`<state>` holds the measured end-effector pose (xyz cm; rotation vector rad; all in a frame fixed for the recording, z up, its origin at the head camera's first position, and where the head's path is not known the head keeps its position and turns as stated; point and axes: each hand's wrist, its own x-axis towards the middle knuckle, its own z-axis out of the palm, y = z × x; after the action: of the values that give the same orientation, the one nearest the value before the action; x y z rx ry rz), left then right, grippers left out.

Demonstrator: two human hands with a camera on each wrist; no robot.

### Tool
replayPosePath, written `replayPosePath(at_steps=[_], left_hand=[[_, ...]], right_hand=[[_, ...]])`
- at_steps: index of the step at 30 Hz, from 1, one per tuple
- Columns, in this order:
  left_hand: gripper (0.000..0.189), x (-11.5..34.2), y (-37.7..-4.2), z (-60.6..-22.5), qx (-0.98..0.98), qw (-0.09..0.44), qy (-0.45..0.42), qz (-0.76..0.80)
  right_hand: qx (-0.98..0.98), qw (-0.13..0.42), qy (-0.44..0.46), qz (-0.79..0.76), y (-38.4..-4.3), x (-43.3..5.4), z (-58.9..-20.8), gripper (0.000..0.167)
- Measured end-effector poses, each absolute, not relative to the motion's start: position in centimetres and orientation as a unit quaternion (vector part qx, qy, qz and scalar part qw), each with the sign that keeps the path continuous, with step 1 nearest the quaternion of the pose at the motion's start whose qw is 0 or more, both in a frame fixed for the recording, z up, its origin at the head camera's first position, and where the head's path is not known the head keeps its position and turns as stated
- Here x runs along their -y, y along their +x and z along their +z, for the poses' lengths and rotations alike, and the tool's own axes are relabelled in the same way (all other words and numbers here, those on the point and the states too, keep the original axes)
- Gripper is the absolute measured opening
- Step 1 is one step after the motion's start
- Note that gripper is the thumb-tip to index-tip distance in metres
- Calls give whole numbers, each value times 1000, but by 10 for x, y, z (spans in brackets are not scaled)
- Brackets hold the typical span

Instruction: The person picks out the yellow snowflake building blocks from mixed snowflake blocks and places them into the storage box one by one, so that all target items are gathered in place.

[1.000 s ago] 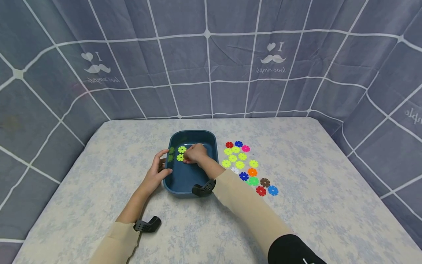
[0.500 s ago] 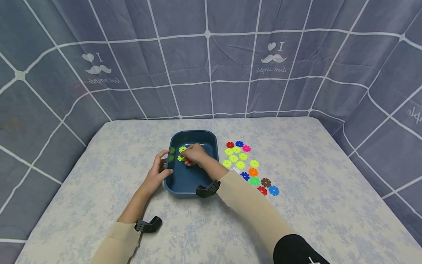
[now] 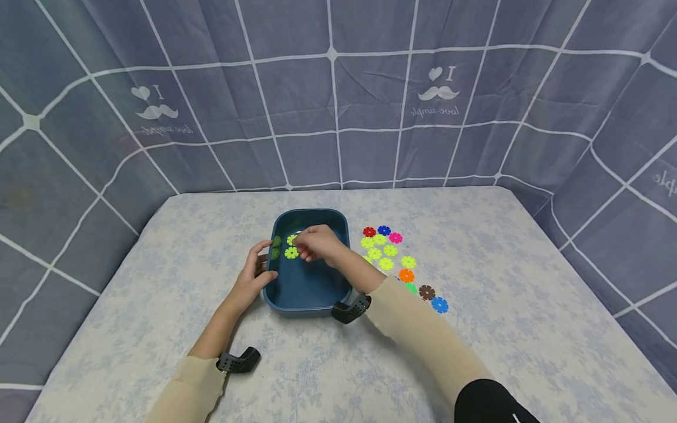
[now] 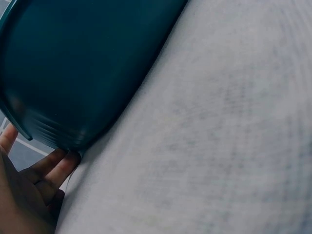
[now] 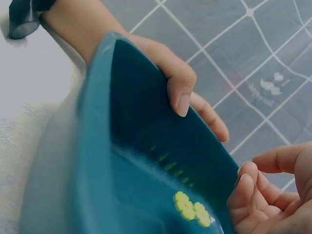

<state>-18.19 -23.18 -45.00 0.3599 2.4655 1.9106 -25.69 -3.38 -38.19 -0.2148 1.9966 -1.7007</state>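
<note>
A dark teal plastic bin point(image 3: 307, 294) stands on the table, with two yellow-green snowflake discs point(image 3: 291, 252) on its floor near the left wall. My left hand point(image 3: 252, 271) grips the bin's left side, thumb over the rim and fingers outside, as the right wrist view also shows. Inside the bin, beside the discs, is my right hand point(image 3: 321, 243). In the right wrist view its fingers point(image 5: 278, 158) are loosely bent, thumb and fingertips close together, and nothing shows between them. The right hand partly covers the farther disc in the head view.
Right of the bin lie loose snowflake discs: several yellow-green point(image 3: 386, 264), plus red point(image 3: 369, 232), pink point(image 3: 395, 237), orange point(image 3: 406, 275), brown point(image 3: 426, 292) and blue point(image 3: 439, 304) ones. My right forearm hides part of them. A grey-blue curtain point(image 3: 338, 117) hangs behind the table.
My right hand, earlier low over the yellow-green discs, has drawn slightly up and right, uncovering the nearer disc. Its forearm has swung right across the loose discs. The left hand stays put.
</note>
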Motion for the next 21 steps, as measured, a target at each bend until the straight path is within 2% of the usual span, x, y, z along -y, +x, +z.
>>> replayPosePath(at_steps=[3,9,21], left_hand=[[67,232,-181,-450,-784,3,112,611],[67,233,-182,-451,-779,5,114,617],[68,233,-182,-451,-779,2,115,617]], right_hand=[[-726,253,-85,-633,-255,28,-382,20],[-713,247,-98,-649,-250,11,-376,28],[-709,225,-84,-663,-244,-25,-366,25]])
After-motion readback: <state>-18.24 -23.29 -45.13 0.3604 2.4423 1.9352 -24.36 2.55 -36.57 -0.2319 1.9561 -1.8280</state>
